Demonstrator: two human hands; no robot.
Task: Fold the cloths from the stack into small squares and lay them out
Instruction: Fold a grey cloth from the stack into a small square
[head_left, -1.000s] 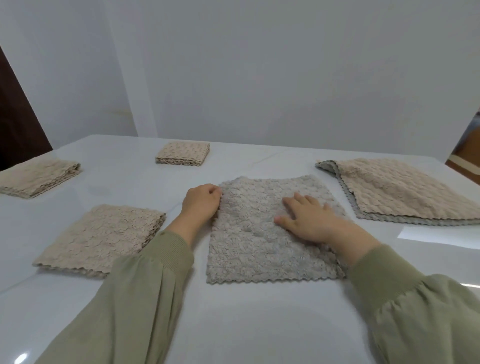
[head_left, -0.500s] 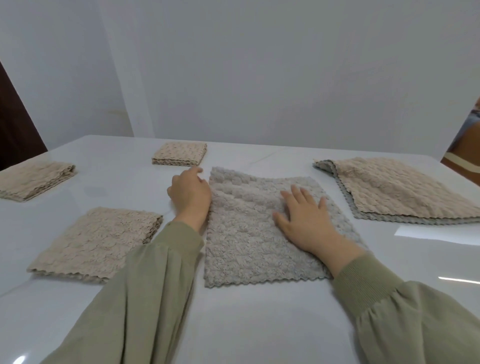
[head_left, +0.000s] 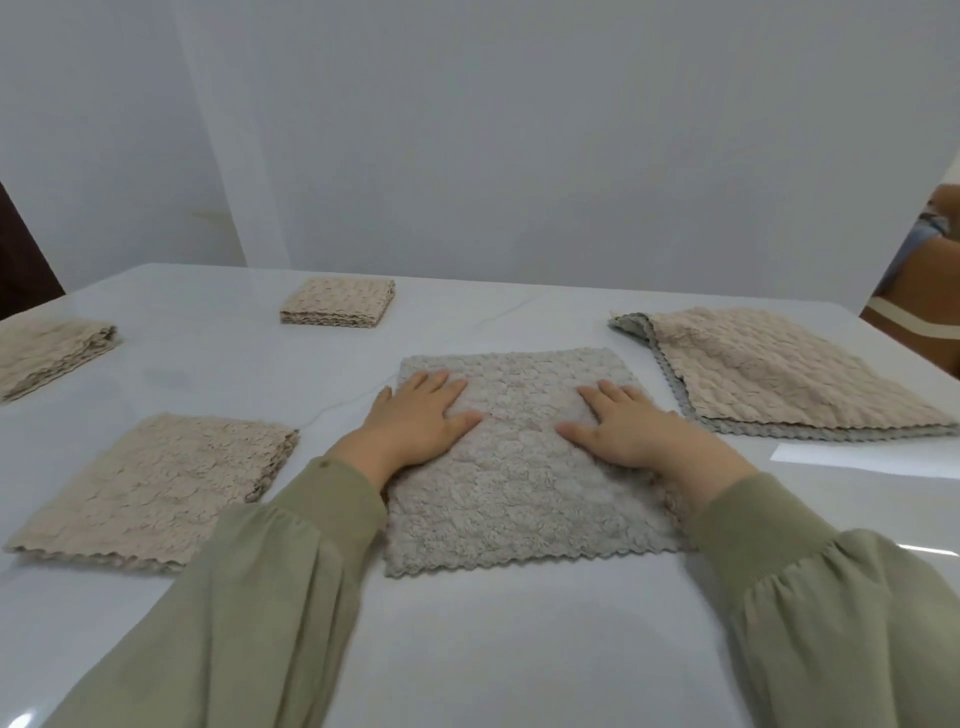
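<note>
A grey cloth (head_left: 524, 483) lies flat on the white table (head_left: 467, 649) in front of me. My left hand (head_left: 421, 415) rests palm down on its left part, fingers spread. On the cloth's right part my right hand (head_left: 623, 426) presses flat in the same way. Neither hand grips anything. To the right sits the stack of unfolded cloths (head_left: 779, 379), beige on top with a grey one under it. Folded beige cloths lie at the near left (head_left: 156, 488), far left (head_left: 47, 353) and far middle (head_left: 337, 309).
A plain white wall stands behind the table. At the right edge part of another person (head_left: 924, 291) shows. A bright patch of light (head_left: 862, 462) falls on the table below the stack.
My left hand has moved from the cloth's left edge onto the cloth and now lies flat. My right hand has shifted slightly right. The cloth looks smoother.
</note>
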